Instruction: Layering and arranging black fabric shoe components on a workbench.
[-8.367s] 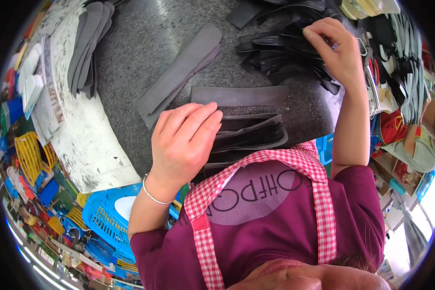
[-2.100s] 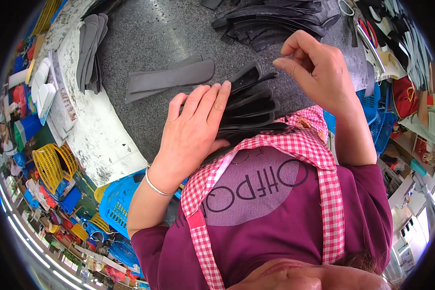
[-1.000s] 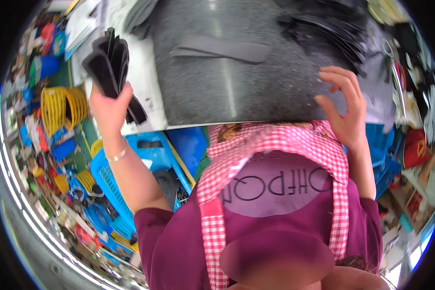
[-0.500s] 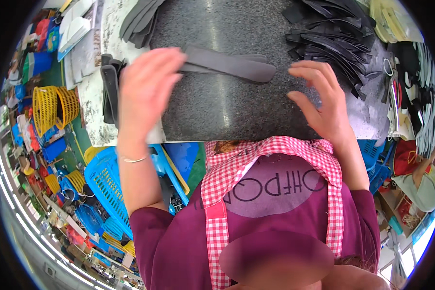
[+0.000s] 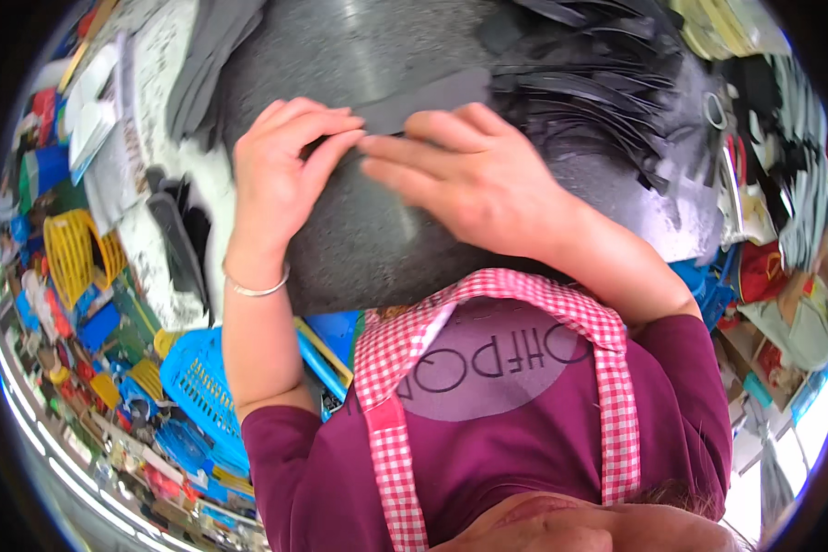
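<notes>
A flat, dark grey strip (image 5: 437, 97) slants across the black worktop (image 5: 368, 244), its near left end between my hands. My left hand (image 5: 281, 175), with a thin bangle at the wrist, pinches that end between thumb and fingertips. From the right comes my right hand (image 5: 488, 184), back upward, its fingers bent along the strip's lower edge. Its thumb and index finger draw together beside the left fingertips; whatever lies between them is hidden. Part of the strip is covered by the fingers.
Dark strips in a fanned heap (image 5: 589, 101) lie at the back right. A bundle of grey strips (image 5: 212, 74) is at the far left, with another small dark stack (image 5: 179, 230) below it. A blue basket (image 5: 198, 382) stands left of my body. Scissors (image 5: 716, 110) lie at the right edge.
Both hands were apart and spread; now they have come together at the strip's left end. The left hand has closed on it. The strip's right end now points farther from me, and the view has shifted.
</notes>
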A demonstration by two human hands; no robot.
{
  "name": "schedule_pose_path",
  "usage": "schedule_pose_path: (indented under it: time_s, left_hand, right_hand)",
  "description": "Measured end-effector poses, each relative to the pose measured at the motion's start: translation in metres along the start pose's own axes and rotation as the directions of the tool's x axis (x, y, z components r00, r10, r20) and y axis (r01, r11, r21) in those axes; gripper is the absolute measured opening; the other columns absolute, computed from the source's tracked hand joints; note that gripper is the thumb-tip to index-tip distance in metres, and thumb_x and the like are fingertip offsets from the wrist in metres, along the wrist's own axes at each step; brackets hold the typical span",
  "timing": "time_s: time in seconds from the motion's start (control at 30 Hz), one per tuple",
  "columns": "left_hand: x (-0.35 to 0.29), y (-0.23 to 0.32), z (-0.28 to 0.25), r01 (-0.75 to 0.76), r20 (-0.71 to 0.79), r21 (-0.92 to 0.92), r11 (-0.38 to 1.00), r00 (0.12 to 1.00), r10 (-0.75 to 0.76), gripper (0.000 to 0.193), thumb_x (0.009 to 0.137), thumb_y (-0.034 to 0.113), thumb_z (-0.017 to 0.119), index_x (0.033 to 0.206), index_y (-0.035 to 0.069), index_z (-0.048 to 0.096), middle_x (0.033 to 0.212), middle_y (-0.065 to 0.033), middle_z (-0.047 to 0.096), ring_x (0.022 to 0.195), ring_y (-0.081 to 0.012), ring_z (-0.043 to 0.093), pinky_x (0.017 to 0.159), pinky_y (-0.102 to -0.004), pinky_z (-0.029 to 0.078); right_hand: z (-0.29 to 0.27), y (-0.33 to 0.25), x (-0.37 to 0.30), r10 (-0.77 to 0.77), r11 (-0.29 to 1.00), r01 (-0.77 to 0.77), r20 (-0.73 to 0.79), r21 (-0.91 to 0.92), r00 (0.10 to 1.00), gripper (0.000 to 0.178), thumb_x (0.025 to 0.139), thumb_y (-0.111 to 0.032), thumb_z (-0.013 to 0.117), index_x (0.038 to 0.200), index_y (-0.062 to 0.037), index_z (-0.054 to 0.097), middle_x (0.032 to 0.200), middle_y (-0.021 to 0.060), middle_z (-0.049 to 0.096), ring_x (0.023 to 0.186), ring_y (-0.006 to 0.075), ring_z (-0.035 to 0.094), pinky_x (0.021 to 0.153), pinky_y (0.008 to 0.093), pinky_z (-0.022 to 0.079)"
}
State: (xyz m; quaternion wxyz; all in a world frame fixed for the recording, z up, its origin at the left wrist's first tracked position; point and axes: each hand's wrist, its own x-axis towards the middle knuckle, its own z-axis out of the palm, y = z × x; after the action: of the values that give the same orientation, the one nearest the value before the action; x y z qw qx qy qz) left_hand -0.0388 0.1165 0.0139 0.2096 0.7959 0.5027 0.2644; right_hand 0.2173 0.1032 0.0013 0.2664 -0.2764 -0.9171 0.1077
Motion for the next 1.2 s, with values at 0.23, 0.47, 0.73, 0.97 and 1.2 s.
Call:
schedule_pose_path:
  time_s: [0.23,0.47,0.73,0.97,1.2]
  left_hand:
    - [0.001,0.006,-0.013,0.164,0.139,-0.152,0.975,0.98,-0.143,0.015,0.086,0.006,0.086,0.099,0.003,0.082,0.103,-0.0087,0.078,0.095,-0.025,0.076,0.084,-0.0362,0.061]
    - [-0.002,0.011,-0.011,-0.245,0.123,0.253,0.936,0.968,0.22,0.017,0.091,0.004,0.082,0.105,0.001,0.074,0.107,-0.0101,0.08,0.094,-0.0226,0.077,0.083,-0.035,0.061]
    - [-0.003,-0.006,-0.041,0.105,-0.729,-0.269,0.957,0.627,-0.274,0.012,0.104,0.004,0.076,0.112,-0.004,0.072,0.098,-0.0091,0.078,0.081,-0.014,0.07,0.073,-0.032,0.059]
    - [-0.035,0.085,0.029,-0.352,-0.137,0.178,0.919,0.916,0.378,0.022,0.088,0.013,0.079,0.109,0.01,0.085,0.112,-0.0052,0.083,0.107,-0.0223,0.08,0.084,-0.0343,0.058]
    - [-0.066,0.086,0.087,-0.366,-0.012,0.289,0.885,0.923,0.385,0.031,0.086,0.007,0.08,0.115,0.017,0.085,0.124,0.0012,0.081,0.111,-0.0167,0.074,0.083,-0.0335,0.055]
  right_hand:
    - [0.004,-0.008,-0.003,-0.045,0.999,0.045,0.055,-0.01,0.997,0.035,0.091,-0.026,0.065,0.121,-0.0101,0.075,0.129,-0.0061,0.072,0.113,0.0124,0.057,0.089,0.0316,0.045]
    - [0.013,-0.01,-0.004,-0.016,1.0,0.016,-0.012,-0.012,1.0,0.032,0.09,-0.026,0.067,0.117,-0.0115,0.076,0.13,-0.0051,0.073,0.114,0.0139,0.057,0.091,0.033,0.045]
    - [0.014,-0.01,-0.006,0.096,0.992,-0.096,-0.004,0.087,0.995,0.028,0.084,-0.024,0.077,0.109,-0.011,0.074,0.12,-0.0029,0.073,0.112,0.0173,0.061,0.091,0.0356,0.047]
    - [-0.081,0.034,-0.055,0.34,0.934,-0.357,-0.26,-0.019,0.904,0.015,0.083,-0.005,0.085,0.094,-0.0102,0.077,0.088,0.0053,0.069,0.086,0.0287,0.065,0.075,0.0421,0.055]
    - [-0.087,0.033,-0.098,0.322,0.926,-0.326,-0.055,-0.19,0.945,0.022,0.084,-0.009,0.084,0.106,-0.007,0.081,0.1,0.004,0.074,0.098,0.0274,0.069,0.083,0.0411,0.057]
